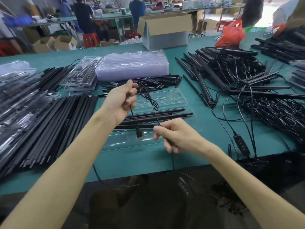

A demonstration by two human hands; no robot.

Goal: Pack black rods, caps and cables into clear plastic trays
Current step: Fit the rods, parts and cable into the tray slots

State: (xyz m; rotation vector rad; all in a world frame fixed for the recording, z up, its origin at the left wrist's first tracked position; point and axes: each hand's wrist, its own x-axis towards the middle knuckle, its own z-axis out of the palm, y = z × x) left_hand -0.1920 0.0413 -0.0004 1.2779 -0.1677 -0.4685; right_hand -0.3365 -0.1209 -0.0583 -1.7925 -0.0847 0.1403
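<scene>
Bare green worktop [206,123] shows only in a strip right of the clear tray [178,98] and along the near edge. A rod pile [49,126] crowds the left, tangled cables [272,113] the right, and stacked empty trays [132,66] sit behind. Packed rods [165,115] lie across the tray's middle. Above it the raised left hand [122,100] curls its fingers around a black cable [153,104] whose USB plug [139,134] dangles; the right hand [175,136], lower and nearer the edge, grips the same cable

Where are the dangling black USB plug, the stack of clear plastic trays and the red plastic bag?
Dangling black USB plug [139,134]: head view, plug body.
Stack of clear plastic trays [132,66]: head view, top face.
Red plastic bag [231,36]: head view, bag's middle.
</scene>
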